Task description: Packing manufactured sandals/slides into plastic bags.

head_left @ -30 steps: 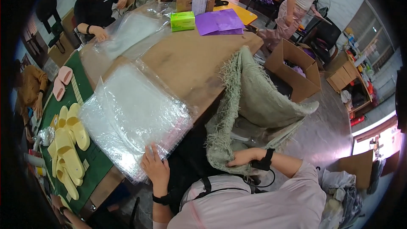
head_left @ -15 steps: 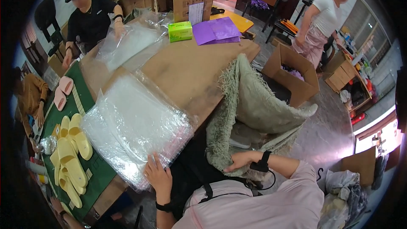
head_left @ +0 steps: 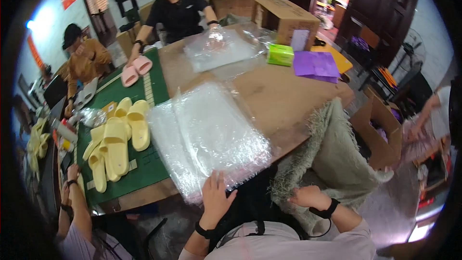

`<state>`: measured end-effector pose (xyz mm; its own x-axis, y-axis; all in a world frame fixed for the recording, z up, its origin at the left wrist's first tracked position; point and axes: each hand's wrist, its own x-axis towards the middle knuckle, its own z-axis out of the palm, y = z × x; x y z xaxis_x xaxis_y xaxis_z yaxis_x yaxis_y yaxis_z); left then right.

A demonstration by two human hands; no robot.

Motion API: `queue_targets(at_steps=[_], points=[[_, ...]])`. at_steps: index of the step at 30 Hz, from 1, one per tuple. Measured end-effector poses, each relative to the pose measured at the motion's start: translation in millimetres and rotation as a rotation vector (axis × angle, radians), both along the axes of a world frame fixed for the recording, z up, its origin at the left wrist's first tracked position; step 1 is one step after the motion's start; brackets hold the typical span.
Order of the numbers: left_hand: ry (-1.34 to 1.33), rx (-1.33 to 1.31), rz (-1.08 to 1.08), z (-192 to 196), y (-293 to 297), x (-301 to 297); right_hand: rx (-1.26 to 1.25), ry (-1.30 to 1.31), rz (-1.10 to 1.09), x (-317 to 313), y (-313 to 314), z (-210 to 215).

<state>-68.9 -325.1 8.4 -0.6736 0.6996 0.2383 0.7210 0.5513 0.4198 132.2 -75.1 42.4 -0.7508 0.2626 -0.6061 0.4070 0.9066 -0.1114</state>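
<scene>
A thick stack of clear plastic bags (head_left: 202, 130) lies flat at the near edge of the table. My left hand (head_left: 216, 197) rests on its near edge, fingers stretched and apart. To the right, an open grey-green woven sack (head_left: 341, 156) with a frayed rim stands below the table edge. My right hand (head_left: 310, 197) is closed at the sack's near rim; the fingertips are partly hidden. What lies inside the sack is out of sight.
Yellow slides (head_left: 117, 147) and pink slides (head_left: 136, 71) lie on a green mat (head_left: 154, 163). Co-workers sit at the far and left sides. A green tissue pack (head_left: 280, 55), purple sheets (head_left: 316, 66) and a carton (head_left: 288, 21) stand farther back. Another carton (head_left: 378, 127) is beyond the sack.
My view has swung left, so the table sits farther right in it. My hands stay at the bags and the sack rim. The far co-worker's hand has reached the pink slides.
</scene>
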Motion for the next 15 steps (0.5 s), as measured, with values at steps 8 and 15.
queue_targets(at_steps=[8, 15], points=[[-0.407, 0.198, -0.005, 18, -12, -9, -0.363, 0.727, -0.059, -89, -14, 69], [-1.302, 0.890, 0.080, 21, -23, -33, -0.202, 0.938, 0.358, -158, -52, 43]])
